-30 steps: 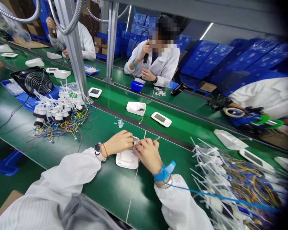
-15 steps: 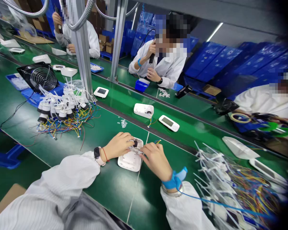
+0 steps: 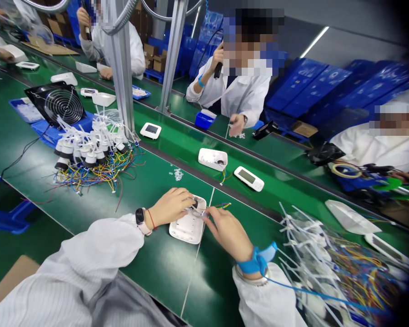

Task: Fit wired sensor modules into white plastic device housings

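**Bench entry: your two hands at a white plastic housing, lower centre of the frame**

Your left hand point(image 3: 170, 208) is curled closed on a small dark fitting point(image 3: 195, 204) at the upper edge of the white plastic housing point(image 3: 187, 225), which lies flat on the green conveyor belt point(image 3: 157, 261). Your right hand point(image 3: 227, 234) sits just beside it, fingers bent inward; whether they grip the thin coloured wires point(image 3: 222, 205), you cannot tell. Your right wrist wears a blue wrist strap point(image 3: 257, 261). Cable-tied wire bundles point(image 3: 330, 259) lie at lower right; a heap of wired white parts point(image 3: 92, 156) lies at left.

Stacked blue bins point(image 3: 303, 86), probably plastic
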Tool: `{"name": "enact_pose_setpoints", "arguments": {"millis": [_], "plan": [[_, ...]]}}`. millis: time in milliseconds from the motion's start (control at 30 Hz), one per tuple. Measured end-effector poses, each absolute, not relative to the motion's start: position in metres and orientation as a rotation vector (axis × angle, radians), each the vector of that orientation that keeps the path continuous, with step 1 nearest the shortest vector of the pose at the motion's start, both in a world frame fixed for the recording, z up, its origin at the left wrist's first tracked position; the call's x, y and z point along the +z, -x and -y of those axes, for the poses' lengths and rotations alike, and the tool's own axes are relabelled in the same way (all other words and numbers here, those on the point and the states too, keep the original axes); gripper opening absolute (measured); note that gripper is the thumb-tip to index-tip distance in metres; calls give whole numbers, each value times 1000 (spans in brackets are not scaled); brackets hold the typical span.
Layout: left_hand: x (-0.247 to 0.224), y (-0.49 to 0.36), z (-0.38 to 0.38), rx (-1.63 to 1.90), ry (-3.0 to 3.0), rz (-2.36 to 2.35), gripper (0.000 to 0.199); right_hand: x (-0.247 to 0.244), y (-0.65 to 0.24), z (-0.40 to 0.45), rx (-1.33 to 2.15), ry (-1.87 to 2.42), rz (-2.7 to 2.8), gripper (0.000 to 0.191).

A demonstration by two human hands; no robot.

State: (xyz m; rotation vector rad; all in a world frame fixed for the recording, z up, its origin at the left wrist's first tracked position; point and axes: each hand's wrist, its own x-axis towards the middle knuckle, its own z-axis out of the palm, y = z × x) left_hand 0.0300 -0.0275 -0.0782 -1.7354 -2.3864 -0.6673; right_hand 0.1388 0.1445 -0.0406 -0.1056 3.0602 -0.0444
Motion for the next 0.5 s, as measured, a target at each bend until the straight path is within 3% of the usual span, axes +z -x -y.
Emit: {"name": "enact_pose_setpoints", "arguments": {"millis": [133, 500], "plan": [[-76, -31, 27, -709, 1723, 2397, 43, -48, -136, -148, -95, 193, -3159, 10], [-80, -29, 27, -749, 1748, 2378, 37, -67, -124, -152, -280, 424, -3297, 12]]}}
